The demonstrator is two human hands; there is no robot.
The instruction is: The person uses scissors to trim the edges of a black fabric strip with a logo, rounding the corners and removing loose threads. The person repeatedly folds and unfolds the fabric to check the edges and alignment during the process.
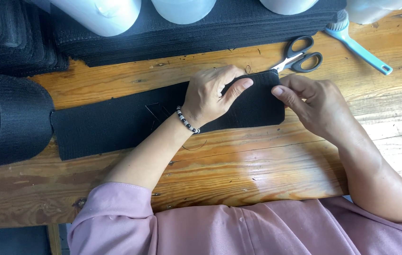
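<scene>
1. I see the black webbing strip (130, 123) lying flat on the wooden table (257, 165), its long axis running 9 to 3 o'clock from the big roll (7, 118).
2. My left hand (208, 94) presses on the strip, thumb extended toward 3 o'clock, fingers curled over the far edge.
3. My right hand (312, 106) pinches the strip's free end, fingers narrow on it; this hand is nearer that end.
4. Scissors (298, 55) lie at 12 o'clock, just beyond the end.
</scene>
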